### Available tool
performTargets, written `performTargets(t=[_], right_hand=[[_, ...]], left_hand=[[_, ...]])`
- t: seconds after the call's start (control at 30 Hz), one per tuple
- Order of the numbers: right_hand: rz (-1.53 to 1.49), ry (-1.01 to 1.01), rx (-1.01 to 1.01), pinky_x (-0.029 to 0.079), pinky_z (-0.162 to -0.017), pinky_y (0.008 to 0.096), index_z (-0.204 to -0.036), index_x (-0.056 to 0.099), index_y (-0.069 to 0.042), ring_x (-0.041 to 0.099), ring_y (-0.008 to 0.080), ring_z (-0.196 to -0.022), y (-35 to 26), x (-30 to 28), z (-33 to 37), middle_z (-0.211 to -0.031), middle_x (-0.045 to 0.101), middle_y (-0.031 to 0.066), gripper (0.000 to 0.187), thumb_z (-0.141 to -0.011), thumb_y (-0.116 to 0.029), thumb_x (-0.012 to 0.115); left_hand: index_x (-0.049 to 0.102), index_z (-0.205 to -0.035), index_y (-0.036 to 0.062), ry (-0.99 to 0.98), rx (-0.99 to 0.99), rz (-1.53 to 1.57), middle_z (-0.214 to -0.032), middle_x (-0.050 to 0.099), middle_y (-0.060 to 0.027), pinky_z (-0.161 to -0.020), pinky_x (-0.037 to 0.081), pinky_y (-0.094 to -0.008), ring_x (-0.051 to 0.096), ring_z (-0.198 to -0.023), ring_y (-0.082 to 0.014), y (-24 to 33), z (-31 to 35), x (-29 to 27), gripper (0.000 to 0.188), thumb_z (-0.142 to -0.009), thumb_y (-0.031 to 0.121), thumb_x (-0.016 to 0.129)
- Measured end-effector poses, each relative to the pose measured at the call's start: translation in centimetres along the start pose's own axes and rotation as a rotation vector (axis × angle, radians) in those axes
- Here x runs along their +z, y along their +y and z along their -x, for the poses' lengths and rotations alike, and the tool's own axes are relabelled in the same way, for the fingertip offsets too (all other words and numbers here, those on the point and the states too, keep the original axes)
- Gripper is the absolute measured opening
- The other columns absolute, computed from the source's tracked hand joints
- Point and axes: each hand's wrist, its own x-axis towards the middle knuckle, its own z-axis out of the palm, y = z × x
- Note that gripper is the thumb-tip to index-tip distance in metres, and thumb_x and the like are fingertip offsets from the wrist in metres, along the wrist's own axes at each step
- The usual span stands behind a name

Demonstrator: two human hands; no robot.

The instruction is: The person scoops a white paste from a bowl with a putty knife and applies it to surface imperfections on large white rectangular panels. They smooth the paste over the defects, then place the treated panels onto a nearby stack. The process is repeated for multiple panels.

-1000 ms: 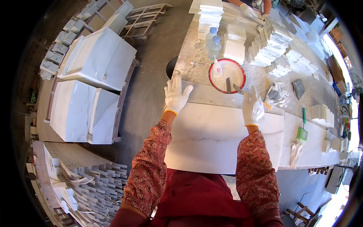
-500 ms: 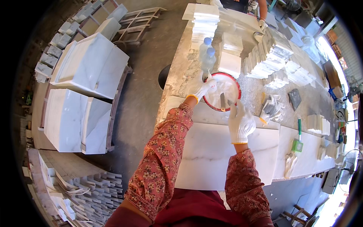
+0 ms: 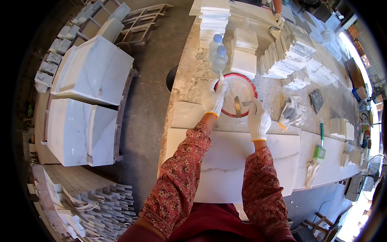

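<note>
A round red-rimmed pan (image 3: 254, 89) holding white paste sits on the table in front of me. My left hand (image 3: 213, 99), in a white knit glove, is at its left rim, fingers closed round a small white thing with a narrow tip that I cannot make out. At the right rim my gloved right hand (image 3: 259, 119) pinches a small flat grey scraper (image 3: 247, 103), its blade over the pan. A second knife-like tool, a putty knife (image 3: 237, 106), lies in the pan. Just beyond stand two clear bottles (image 3: 219, 60) with blue caps.
A veined white marble slab (image 3: 242, 161) lies under my forearms. Stacked tiles (image 3: 288, 52) and spare gloves (image 3: 291, 111) are to the right, with a green-handled brush (image 3: 319, 151). Large marble blocks (image 3: 86, 76) stand on the left. Across the table shows another person's gloved hand (image 3: 279, 19).
My left hand has turned more upright and drawn back from over the pan to its left rim. My right hand has shifted slightly right, with the scraper now nearly level.
</note>
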Motion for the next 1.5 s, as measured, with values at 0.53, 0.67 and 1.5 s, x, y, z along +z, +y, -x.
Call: performTargets(t=[0.53, 0.67, 1.5], right_hand=[[0.355, -0.275, 0.124, 0.057, -0.069, 0.0472, -0.097, 0.071, -0.008, 0.070, 0.0350, -0.090, -4.3, 1.6, 0.9, -0.098, 0.067, 0.0164, 0.028, -0.080, -0.029, 0.071], [0.312, -0.194, 0.078, 0.057, -0.068, 0.0476, -0.095, 0.070, -0.008, 0.070, 0.0361, -0.087, -3.0, 0.7, 0.8, -0.095, 0.068, 0.0165, 0.023, -0.083, -0.028, 0.068], [0.156, -0.100, -0.307, 0.053, -0.075, 0.0486, -0.102, 0.073, -0.017, 0.068, 0.0363, -0.084, 1.6, -0.8, 1.2, -0.093, 0.070, 0.0124, 0.021, -0.092, -0.025, 0.057]], left_hand=[[0.071, -0.101, 0.0033, -0.098, -0.030, 0.550, -0.103, 0.068, -0.0042, -0.094, 0.048, -0.0285, 0.060, -0.107, -0.0138, 1.7, 3.6, -0.3, 0.012, -0.091, 0.008, 0.069], [0.058, -0.116, 0.0050, -0.120, 0.054, 0.401, -0.132, 0.059, -0.0107, -0.112, 0.037, -0.0405, 0.054, -0.123, -0.0212, 2.9, 10.5, -5.5, 0.021, -0.100, 0.017, 0.058], [0.064, -0.110, 0.0086, -0.065, 0.316, -0.254, -0.103, 0.070, -0.0112, -0.071, 0.056, -0.0370, 0.070, -0.084, -0.0285, -3.8, 26.6, -10.4, 0.033, -0.081, 0.014, 0.077]])
